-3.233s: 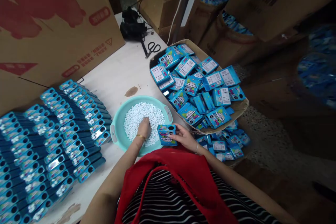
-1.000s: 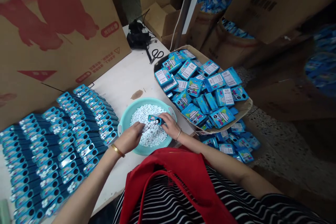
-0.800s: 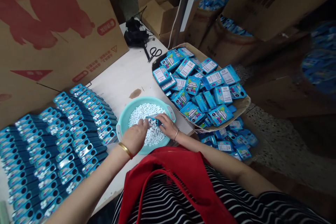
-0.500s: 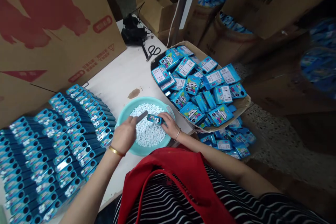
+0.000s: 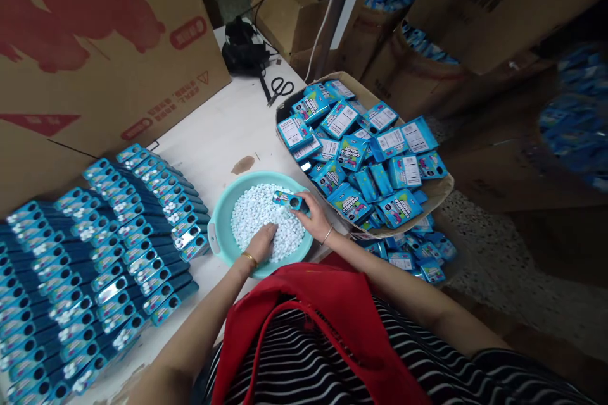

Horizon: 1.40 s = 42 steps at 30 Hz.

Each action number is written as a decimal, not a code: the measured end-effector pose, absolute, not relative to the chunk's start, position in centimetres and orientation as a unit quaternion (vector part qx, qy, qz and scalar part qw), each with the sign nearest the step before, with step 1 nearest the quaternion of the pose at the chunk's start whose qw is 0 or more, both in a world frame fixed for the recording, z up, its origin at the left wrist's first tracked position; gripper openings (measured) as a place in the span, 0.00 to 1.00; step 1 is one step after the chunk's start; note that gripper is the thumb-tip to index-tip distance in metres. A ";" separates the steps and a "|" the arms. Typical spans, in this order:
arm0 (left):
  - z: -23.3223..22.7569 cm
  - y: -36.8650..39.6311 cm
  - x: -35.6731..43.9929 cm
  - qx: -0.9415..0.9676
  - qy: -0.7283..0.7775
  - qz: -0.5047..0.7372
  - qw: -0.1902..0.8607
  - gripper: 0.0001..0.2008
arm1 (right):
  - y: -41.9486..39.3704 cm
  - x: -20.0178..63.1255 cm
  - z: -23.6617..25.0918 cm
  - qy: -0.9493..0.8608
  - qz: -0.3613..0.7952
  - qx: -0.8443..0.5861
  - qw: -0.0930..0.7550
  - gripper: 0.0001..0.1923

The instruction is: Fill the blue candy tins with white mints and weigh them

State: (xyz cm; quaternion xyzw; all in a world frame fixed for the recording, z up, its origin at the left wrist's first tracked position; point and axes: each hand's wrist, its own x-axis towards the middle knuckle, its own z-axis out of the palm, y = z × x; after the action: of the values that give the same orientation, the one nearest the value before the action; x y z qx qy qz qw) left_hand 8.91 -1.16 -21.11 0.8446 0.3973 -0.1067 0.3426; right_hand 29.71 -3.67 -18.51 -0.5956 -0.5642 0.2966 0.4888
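Observation:
A turquoise basin [image 5: 221, 202] holds many small white pellets [image 5: 254, 202]. My left hand [image 5: 260, 244] reaches into it, fingers curled together and fingertips down among the pellets. What those fingers hold is hidden. Over the right part of the basin, my right hand [image 5: 311, 215] grips a small blue box [image 5: 287, 200] lying on its side. A dark round hole shows in the box's narrow face, near my fingers.
Rows of upright blue boxes [image 5: 137, 247] with dark holes stand at left, several topped with white pellets. An open carton [image 5: 430, 202] of blue boxes stands at right. Scissors [image 5: 280, 90] lie at the back, and a big carton [image 5: 142, 69] rises behind the rows.
My left hand has moved down into the pellets. The grey strip-like thing it held above the basin is out of sight. My right hand has shifted up slightly, turning the box.

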 end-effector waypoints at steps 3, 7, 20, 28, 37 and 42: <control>-20.5 -1.8 8.6 0.831 0.377 -0.090 0.400 0.24 | -3.6 29.8 -18.5 -0.556 0.305 -0.600 0.488 0.15; -17.8 -1.3 7.3 0.810 0.366 -0.055 0.454 0.20 | -3.4 29.8 -18.6 -0.555 0.307 -0.597 0.492 0.15; -6.0 2.4 9.0 0.875 0.384 -0.164 0.243 0.15 | -3.8 27.8 -20.4 -0.669 0.289 -0.525 0.439 0.25; -3.0 -0.3 13.9 0.872 0.404 -0.259 0.096 0.22 | -4.2 27.1 -20.8 -0.681 0.287 -0.518 0.430 0.25; -8.4 4.1 7.0 0.859 0.471 -0.090 0.178 0.19 | -3.8 28.4 -20.9 -0.613 0.308 -0.554 0.472 0.17; -17.6 5.1 7.0 0.831 0.504 -0.115 0.204 0.21 | -3.1 28.9 -19.6 -0.570 0.297 -0.596 0.482 0.15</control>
State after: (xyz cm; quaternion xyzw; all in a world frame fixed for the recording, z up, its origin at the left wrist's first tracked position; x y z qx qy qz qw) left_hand 7.05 5.14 -17.55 0.8313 0.5040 -0.1147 0.2043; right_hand 28.90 -3.11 -19.61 -0.5958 -0.5696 0.2969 0.4820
